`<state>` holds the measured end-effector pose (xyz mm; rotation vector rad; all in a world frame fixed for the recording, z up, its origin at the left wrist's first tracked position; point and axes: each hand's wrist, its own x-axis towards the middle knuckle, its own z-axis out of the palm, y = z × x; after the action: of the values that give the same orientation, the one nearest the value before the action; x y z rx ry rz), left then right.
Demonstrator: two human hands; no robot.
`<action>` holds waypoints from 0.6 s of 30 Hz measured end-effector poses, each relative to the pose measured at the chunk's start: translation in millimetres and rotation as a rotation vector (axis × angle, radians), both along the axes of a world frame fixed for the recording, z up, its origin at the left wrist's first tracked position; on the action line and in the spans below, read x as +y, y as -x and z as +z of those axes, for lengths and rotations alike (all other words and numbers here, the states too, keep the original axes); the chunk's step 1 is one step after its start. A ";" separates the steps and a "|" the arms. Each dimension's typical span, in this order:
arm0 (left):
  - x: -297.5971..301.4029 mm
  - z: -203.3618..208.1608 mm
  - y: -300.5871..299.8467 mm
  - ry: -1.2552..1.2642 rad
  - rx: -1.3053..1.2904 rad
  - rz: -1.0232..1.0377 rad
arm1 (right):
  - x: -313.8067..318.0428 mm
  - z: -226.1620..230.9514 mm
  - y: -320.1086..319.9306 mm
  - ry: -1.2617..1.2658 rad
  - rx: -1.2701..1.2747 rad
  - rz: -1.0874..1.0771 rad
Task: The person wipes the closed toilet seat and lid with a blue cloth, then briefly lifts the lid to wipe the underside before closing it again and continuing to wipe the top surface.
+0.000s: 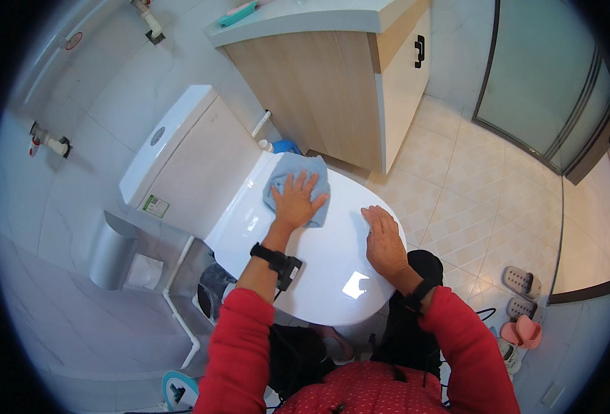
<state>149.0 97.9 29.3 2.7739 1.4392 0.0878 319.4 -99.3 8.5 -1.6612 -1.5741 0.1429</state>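
My left hand (pixel 296 200) lies spread on a folded light-blue cloth (pixel 312 168), pressing it flat against the closed white toilet lid (pixel 319 276). The cloth sits near the lid's far side, close to the hinge end. At the lid's right edge rests my right hand (pixel 385 241), its fingers stretched out and nothing in it. Behind the lid stands the white toilet tank (pixel 194 162), with a green-and-white label low on its face. Both wrists wear black straps, and the left one carries a small black device.
A wood-sided vanity cabinet (pixel 312 90) stands just beyond the toilet. A grey paper holder (pixel 114 252) and white pipe (pixel 174 293) line the left wall. Behind the lid is a blue bottle (pixel 288 147). Slippers (pixel 522 331) lie on the tiles near a glass shower door (pixel 539 76).
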 end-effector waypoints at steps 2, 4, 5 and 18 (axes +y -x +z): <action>-17.7 -3.4 -3.8 -0.034 -0.027 -0.038 | -0.4 0.6 -0.1 -0.021 0.029 -0.013; -36.2 -6.5 -7.5 -0.064 -0.034 -0.062 | -1.0 0.3 -0.6 -0.037 0.066 -0.030; -46.7 -7.7 -9.0 -0.070 -0.039 -0.074 | -1.7 -0.1 -1.2 -0.060 0.071 -0.033; -118.2 22.8 45.0 -0.147 -0.358 -0.189 | -14.4 -3.8 -4.7 -0.156 0.174 -0.055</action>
<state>104.0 -20.3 52.1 2.7970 1.1213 0.6726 324.1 -113.7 4.8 -1.5266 -1.3724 0.1289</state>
